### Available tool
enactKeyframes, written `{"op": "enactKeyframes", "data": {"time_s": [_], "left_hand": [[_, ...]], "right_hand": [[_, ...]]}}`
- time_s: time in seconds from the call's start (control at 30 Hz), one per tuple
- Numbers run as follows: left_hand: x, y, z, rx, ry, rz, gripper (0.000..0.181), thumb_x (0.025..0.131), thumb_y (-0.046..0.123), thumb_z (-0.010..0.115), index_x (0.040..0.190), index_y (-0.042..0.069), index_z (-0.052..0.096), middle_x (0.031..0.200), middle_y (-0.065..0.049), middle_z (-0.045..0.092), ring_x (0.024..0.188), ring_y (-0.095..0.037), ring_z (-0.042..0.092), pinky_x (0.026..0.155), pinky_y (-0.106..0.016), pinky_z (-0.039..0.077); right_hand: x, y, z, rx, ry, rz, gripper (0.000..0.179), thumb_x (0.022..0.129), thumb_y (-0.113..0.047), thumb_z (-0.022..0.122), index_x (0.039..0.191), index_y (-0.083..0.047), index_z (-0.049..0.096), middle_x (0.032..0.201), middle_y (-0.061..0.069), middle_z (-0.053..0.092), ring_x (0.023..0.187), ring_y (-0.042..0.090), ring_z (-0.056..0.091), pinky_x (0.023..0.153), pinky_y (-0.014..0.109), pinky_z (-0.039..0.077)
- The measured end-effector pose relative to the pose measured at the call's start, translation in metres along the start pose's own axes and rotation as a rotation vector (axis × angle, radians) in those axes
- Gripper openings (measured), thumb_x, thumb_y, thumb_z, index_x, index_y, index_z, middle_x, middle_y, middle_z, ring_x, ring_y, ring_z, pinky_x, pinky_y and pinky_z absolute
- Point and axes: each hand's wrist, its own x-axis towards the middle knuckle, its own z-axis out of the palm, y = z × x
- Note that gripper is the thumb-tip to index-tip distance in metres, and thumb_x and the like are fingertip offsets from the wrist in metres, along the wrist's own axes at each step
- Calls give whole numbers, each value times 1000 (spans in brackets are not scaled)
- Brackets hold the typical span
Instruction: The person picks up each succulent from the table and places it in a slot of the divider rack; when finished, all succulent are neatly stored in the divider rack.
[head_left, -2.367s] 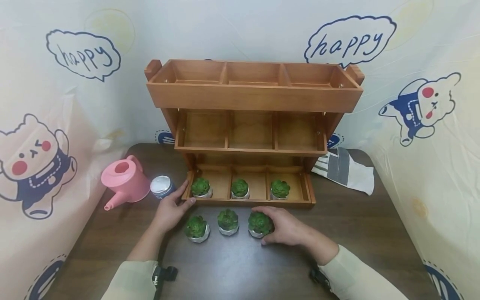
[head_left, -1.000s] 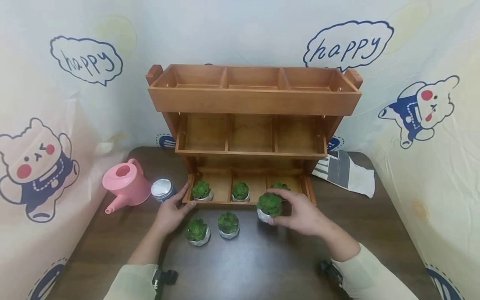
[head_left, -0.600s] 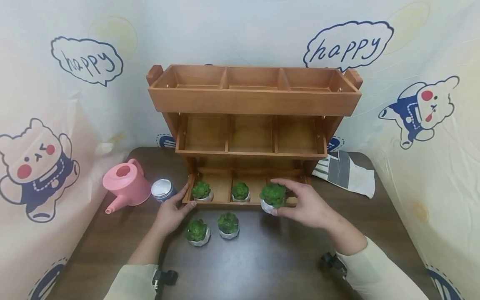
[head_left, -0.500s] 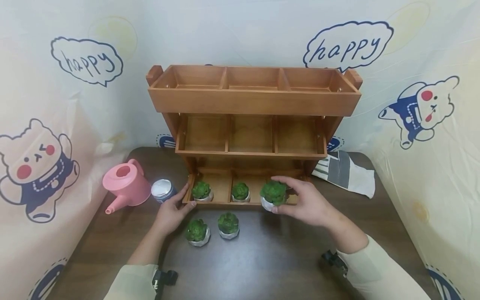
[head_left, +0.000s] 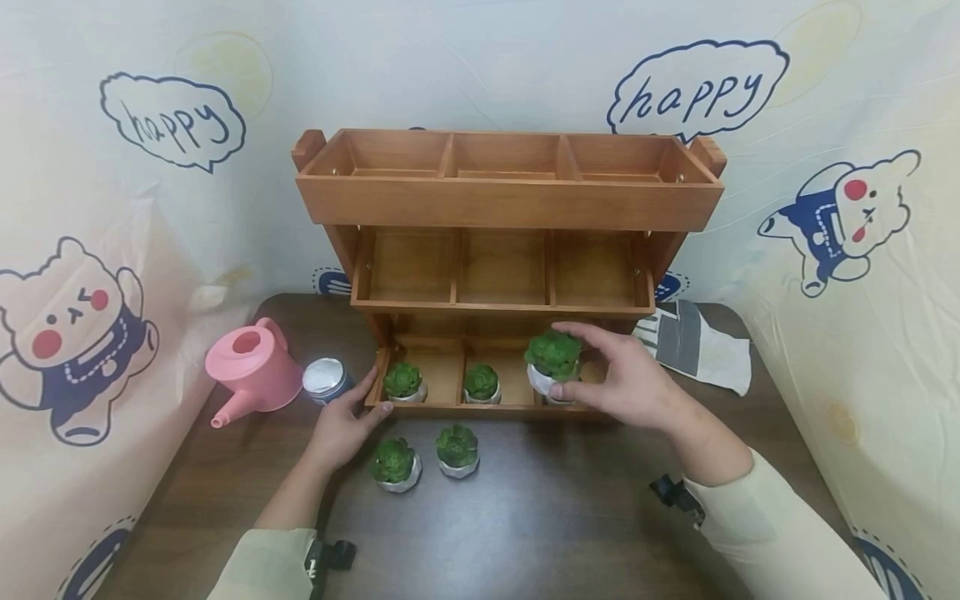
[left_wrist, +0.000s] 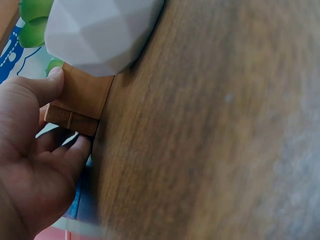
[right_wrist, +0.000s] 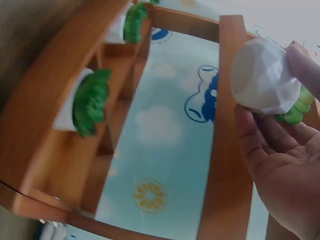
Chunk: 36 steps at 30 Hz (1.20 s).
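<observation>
My right hand (head_left: 637, 383) holds a potted succulent (head_left: 553, 358) by its white faceted pot, raised over the right end of the shelf's bottom tier. In the right wrist view, thumb and fingers pinch that pot (right_wrist: 262, 77) from both sides. My left hand (head_left: 341, 429) grips the front left corner of the three-tier wooden shelf (head_left: 510, 204), thumb on the front board. Two small succulents, one at left (head_left: 403, 382) and one in the middle (head_left: 481, 382), sit in the bottom tier. The one in the right compartment is mostly hidden behind the held plant.
Two more potted succulents, a left one (head_left: 395, 463) and a right one (head_left: 457, 450), stand on the table in front of the shelf. A pink watering can (head_left: 255, 367) and a blue-and-white jar (head_left: 326, 380) are at left. Gloves (head_left: 697, 346) lie at right.
My right hand has lifted the rightmost succulent off the table and carried it up and forward over the bottom tier. The left hand has kept its grip on the shelf corner.
</observation>
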Motion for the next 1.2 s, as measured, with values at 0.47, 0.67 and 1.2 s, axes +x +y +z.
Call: {"op": "enactKeyframes", "data": {"time_s": [0.47, 0.67, 1.2], "left_hand": [[0, 1, -2, -8, -9, -17, 82, 93, 61, 69, 162, 34, 35, 161, -15, 42, 149, -42, 36, 117, -64, 32], [0, 0, -1, -16, -9, -17, 80, 94, 59, 69, 162, 35, 35, 161, -14, 41, 150, -42, 35, 118, -63, 32], [-1, 3, 0, -15, -13, -40, 79, 94, 58, 69, 162, 37, 35, 162, -14, 41, 150, -42, 34, 117, -64, 31]], "right_hand": [[20, -11, -39, -37, 71, 18, 74, 83, -37, 89, 147, -22, 56, 115, 0, 71, 95, 21, 69, 82, 45, 62], [28, -11, -49, -64, 122, 46, 71, 84, -34, 89, 146, -21, 57, 115, 2, 71, 98, 22, 68, 84, 47, 61], [53, -2, -65, -81, 179, 156, 74, 86, -38, 85, 151, -19, 54, 135, 9, 62, 104, 31, 62, 91, 50, 55]]}}
